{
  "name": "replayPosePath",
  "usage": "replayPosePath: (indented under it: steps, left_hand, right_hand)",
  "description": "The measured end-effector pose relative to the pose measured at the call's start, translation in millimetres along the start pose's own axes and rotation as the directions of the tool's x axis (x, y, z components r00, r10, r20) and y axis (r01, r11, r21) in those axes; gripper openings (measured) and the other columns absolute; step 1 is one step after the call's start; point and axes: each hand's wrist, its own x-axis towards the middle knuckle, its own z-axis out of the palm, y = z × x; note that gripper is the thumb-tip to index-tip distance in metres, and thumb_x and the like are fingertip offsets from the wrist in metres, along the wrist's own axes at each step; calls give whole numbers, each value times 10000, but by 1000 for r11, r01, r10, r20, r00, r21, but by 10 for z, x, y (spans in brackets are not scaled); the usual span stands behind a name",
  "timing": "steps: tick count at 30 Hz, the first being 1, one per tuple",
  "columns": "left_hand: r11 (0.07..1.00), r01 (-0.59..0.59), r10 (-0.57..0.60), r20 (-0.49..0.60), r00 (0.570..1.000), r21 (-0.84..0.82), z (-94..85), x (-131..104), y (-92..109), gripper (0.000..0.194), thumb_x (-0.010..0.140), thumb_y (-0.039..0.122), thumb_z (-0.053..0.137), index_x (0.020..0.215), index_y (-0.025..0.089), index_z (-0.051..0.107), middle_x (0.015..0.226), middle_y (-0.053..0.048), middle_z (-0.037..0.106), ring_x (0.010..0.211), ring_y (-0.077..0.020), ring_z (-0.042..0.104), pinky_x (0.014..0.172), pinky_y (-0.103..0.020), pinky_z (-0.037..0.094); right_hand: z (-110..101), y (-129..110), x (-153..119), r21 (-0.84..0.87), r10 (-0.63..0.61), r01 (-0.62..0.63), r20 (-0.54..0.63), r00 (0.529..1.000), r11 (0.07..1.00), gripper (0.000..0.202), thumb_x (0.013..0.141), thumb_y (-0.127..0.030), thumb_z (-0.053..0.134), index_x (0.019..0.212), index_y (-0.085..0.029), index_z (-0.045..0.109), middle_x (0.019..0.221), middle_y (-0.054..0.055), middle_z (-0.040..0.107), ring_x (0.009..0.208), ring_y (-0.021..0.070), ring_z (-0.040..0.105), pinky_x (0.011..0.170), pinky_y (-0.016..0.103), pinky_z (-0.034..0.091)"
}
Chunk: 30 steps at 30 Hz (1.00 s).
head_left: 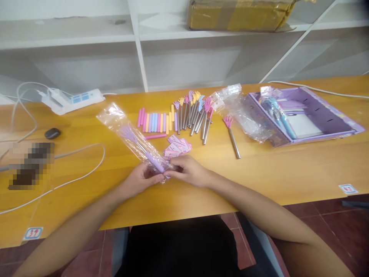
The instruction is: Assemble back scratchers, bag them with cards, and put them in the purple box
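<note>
Between my two hands is a clear plastic bag [111, 117] with a purple back scratcher [154, 161] inside, its hand-shaped end pointing up and left. My left hand [142, 179] pinches the bag's lower end from the left. From the right, my right hand [187, 171] grips the same end, thumb near the handle's tip. Small pink printed cards [177, 146] lie just beyond my fingers. Farther back are a row of pastel handle tubes [157, 122] and a pile of metal scratcher rods [196, 111] with coloured hand-shaped heads. One pink-headed scratcher rod [233, 138] lies apart on the right.
Empty clear bags [245, 115] lie beside a purple box [276, 138] holding bagged scratchers. At left are a white power strip [75, 100], a black earbud case [52, 133], a blurred-out dark object [31, 165] and a white cable [83, 177]. A taped carton [239, 15] sits on the shelf.
</note>
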Motion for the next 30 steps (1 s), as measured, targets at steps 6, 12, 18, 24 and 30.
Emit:
replayPosePath:
  steps: [6, 12, 18, 24, 30]
  left_hand:
    - [999, 40, -38, -47, 998, 32, 31, -3, 35, 366, 883, 451, 838, 1085, 179, 699, 932, -61, 774, 837, -217, 732, 780, -344, 594]
    - [996, -57, 57, -9, 998, -65, 49, -25, 106, 350, 939, 455, 790, 1055, 170, 625, 814, -25, 727, 615, -147, 671, 603, -277, 553]
    - [986, -76, 83, 43, 996, -149, 55, -53, 123, 330, 979, 427, 757, 1084, 180, 564, 765, 1, 724, 503, -119, 653, 512, -232, 505]
    - [988, 62, -33, 197, 980, -143, -14, -65, 167, 366, 962, 420, 776, 1167, 186, 582, 824, -25, 739, 562, -128, 670, 527, -233, 529]
    - [968, 250, -223, 568, 792, 30, 14, -138, 185, 352, 955, 402, 784, 1205, 210, 627, 873, -39, 724, 587, -126, 656, 559, -249, 546]
  right_hand:
    - [-24, -35, 3, 47, 44, -49, 109, 993, 998, 495, 1103, -507, 538, 801, -135, 668, 700, -8, 584, 661, 98, 499, 670, 223, 406]
    - [-69, -63, 9, 222, 133, -173, 186, 974, 960, 530, 1115, -544, 488, 875, -123, 702, 707, 0, 610, 645, 98, 545, 648, 215, 445]
    - [-46, -81, -3, 350, 113, -197, 246, 963, 916, 552, 1107, -578, 489, 813, -130, 619, 645, -26, 533, 572, 75, 478, 594, 205, 411]
    - [-51, -85, -36, 400, 56, -178, 298, 953, 899, 534, 1121, -555, 471, 812, -132, 576, 675, -26, 517, 602, 74, 463, 606, 213, 392]
    - [-63, 38, 15, 588, 205, -179, 23, 978, 789, 467, 1038, -612, 606, 914, -164, 572, 721, -41, 533, 523, 60, 433, 469, 202, 320]
